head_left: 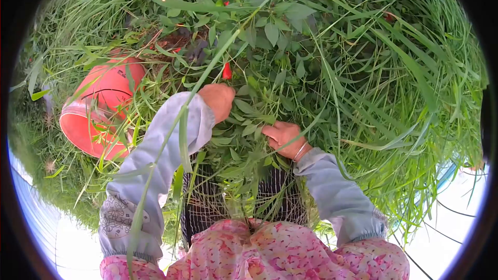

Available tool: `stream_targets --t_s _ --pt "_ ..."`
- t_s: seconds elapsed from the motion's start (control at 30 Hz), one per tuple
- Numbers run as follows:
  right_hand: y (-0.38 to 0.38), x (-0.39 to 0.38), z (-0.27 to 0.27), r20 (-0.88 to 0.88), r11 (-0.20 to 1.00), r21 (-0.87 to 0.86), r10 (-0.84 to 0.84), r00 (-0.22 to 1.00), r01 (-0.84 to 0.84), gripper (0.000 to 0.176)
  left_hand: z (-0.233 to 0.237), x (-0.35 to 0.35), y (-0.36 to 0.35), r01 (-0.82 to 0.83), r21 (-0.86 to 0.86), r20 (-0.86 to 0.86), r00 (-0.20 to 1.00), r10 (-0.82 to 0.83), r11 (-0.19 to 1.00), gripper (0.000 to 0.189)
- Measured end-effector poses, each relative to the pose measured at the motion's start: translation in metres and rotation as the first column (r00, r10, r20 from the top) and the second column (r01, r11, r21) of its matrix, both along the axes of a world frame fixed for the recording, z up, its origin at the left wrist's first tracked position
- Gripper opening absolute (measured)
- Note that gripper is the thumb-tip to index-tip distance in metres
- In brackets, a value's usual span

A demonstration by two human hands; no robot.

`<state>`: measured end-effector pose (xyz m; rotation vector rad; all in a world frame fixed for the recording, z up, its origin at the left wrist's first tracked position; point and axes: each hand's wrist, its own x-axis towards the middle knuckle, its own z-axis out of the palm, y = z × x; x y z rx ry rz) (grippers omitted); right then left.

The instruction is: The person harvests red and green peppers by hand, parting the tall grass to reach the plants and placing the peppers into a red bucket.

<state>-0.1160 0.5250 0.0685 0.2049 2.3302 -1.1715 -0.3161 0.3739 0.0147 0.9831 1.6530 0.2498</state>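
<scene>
A pepper plant [249, 109] with broad green leaves fills the space between my two hands. My left hand [218, 102] is curled closed at its left side, back of the hand toward me; the fingertips are hidden, and I cannot tell what is in them. Just above its knuckles shows a red chili pepper [227, 71], pointed end up close to the hand. My right hand [286, 140] reaches in from the right, thumb and forefinger pinched together on the leaves. Both forearms wear pale blue-grey sleeves, and a bracelet [300, 151] circles the right wrist.
A red bucket [106, 91] lies tipped on its side at the left, its mouth toward me, grass across it. Another red pepper [226, 3] shows farther up among leaves. Long grass blades [233, 39] cross in front of my left arm. Dense grass surrounds the plants.
</scene>
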Motion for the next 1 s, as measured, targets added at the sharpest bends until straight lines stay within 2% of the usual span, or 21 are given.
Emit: stream_targets --t_s 0.07,0.1,0.2,0.23,0.33,0.43,0.5,0.53,0.57,0.6,0.67,0.7,0.8,0.83,0.93,0.97,1.0 --pt "0.003 0.001 -0.001 0.002 1.000 -0.020 0.000 1.000 0.000 0.026 -0.014 0.000 -0.005 -0.236 -0.010 -0.030 0.971 0.235 0.972 0.009" --pt "0.004 0.001 0.000 0.004 1.000 -0.031 0.000 1.000 0.000 0.026 -0.013 -0.003 0.001 -0.240 -0.052 -0.017 0.971 0.240 0.969 0.014" --pt "0.005 -0.001 0.002 -0.020 0.998 -0.056 -0.033 0.999 0.032 0.027 -0.014 0.013 0.016 -0.497 -0.041 0.142 0.856 0.498 0.867 0.019" --pt "0.005 0.000 0.001 -0.025 0.998 -0.045 -0.034 0.999 0.033 0.028 -0.017 0.019 0.018 -0.539 -0.082 0.126 0.829 0.545 0.838 0.026" --pt "0.007 0.002 0.002 0.006 0.999 -0.026 -0.025 1.000 0.025 0.027 -0.030 0.042 0.020 -0.833 -0.181 0.280 0.466 0.839 0.523 0.032" --pt "0.012 0.001 0.007 0.104 0.999 -0.047 0.006 0.995 -0.001 0.025 -0.033 0.050 0.023 -0.860 0.126 0.354 0.504 0.788 0.494 0.040" --pt "0.015 0.002 0.007 0.135 0.998 -0.062 0.032 0.990 -0.024 0.025 -0.027 0.049 0.031 -0.758 0.159 0.293 0.648 0.703 0.632 0.039" --pt "0.015 0.003 0.003 0.063 0.998 -0.060 -0.004 0.998 0.008 0.027 -0.024 0.046 0.035 -0.699 0.176 0.258 0.712 0.653 0.693 0.040" --pt "0.013 0.007 -0.001 -0.010 0.997 -0.063 -0.041 0.999 0.040 0.029 -0.022 0.044 0.034 -0.595 0.220 0.140 0.804 0.578 0.773 0.037" --pt "0.011 0.009 -0.003 -0.082 0.995 -0.071 -0.079 0.993 0.073 0.031 -0.015 0.042 0.037 -0.540 0.154 0.054 0.841 0.539 0.828 0.035" --pt "0.012 0.006 0.000 -0.047 0.996 -0.058 -0.068 0.997 0.066 0.031 0.005 0.043 0.046 -0.431 0.002 -0.105 0.897 0.429 0.902 0.030" --pt "0.012 0.004 0.002 -0.028 0.997 -0.051 -0.063 0.998 0.061 0.031 0.011 0.047 0.047 -0.418 0.043 -0.175 0.891 0.419 0.907 0.027" --pt "0.015 -0.001 0.007 0.035 0.997 -0.065 -0.032 0.999 0.034 0.031 0.031 0.048 0.044 -0.390 -0.087 -0.186 0.910 0.370 0.917 0.028" --pt "0.015 -0.001 0.006 0.023 0.997 -0.067 -0.038 0.999 0.040 0.031 0.035 0.050 0.037 -0.465 0.003 -0.151 0.875 0.460 0.885 0.027" --pt "0.013 0.001 0.004 0.040 0.997 -0.071 -0.030 0.999 0.033 0.029 0.050 0.053 0.023 -0.596 -0.156 0.090 0.786 0.612 0.788 0.023" --pt "0.014 0.004 0.002 0.078 0.997 -0.070 -0.007 0.997 0.013 0.026 0.048 0.051 0.018 -0.623 -0.297 0.152 0.717 0.680 0.724 0.024" --pt "0.015 0.006 0.001 0.117 0.998 -0.070 0.015 0.993 -0.007 0.024 0.035 0.053 0.007 -0.706 -0.214 0.164 0.655 0.737 0.675 0.024"
